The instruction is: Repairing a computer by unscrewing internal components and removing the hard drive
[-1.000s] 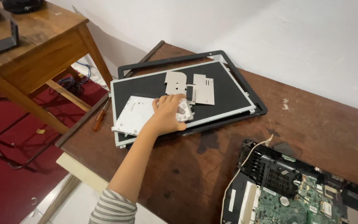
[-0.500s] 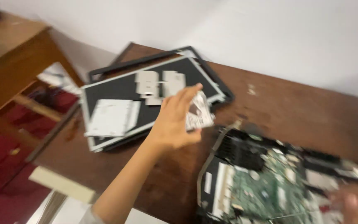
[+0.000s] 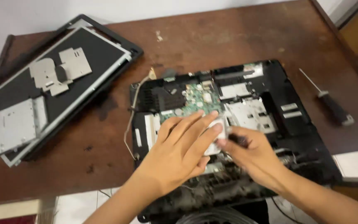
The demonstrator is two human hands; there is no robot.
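A small silver part is pinched between the fingers of the left hand and right hand above the opened laptop base.

Hands on, seemingly, metal part

Over on the left, a flat black display panel with a thin silver frame is lying face down, tilted across the corner of the worn brown wooden table. Some bare silver metal plates are sitting on top of its back. A black-handled screwdriver with a slim metal shaft is resting off to the right.
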